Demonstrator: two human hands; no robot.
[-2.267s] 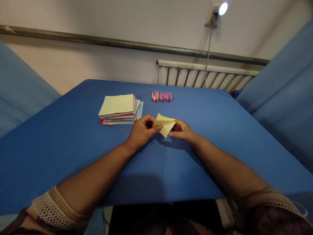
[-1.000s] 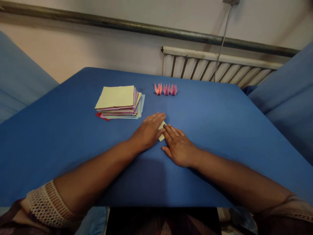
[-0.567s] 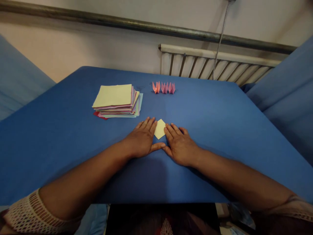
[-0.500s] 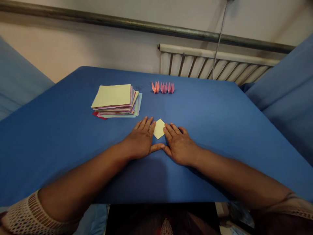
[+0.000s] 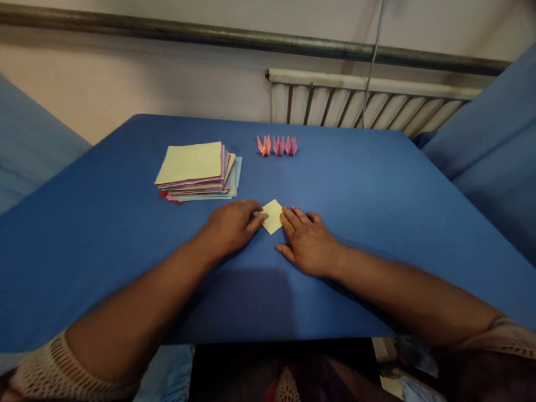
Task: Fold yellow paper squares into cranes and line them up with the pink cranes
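Observation:
A small folded yellow paper square point(image 5: 272, 215) lies flat on the blue table point(image 5: 377, 195), turned like a diamond. My left hand point(image 5: 230, 226) rests palm down at its left side, fingers curled inward, with fingertips touching the paper's left corner. My right hand point(image 5: 307, 243) lies flat on the table at the paper's right edge, fingers stretched and touching it.
A stack of coloured paper sheets point(image 5: 196, 170), yellow on top, sits back left. A row of small pink and orange folded paper pieces point(image 5: 277, 145) stands behind the hands. A radiator point(image 5: 368, 106) and a rail run along the wall; blue cushions flank the table.
The yellow paper went from held in the air to pressed flat on the table. My left hand has since slid left and curled, fingertips now at the paper's left corner.

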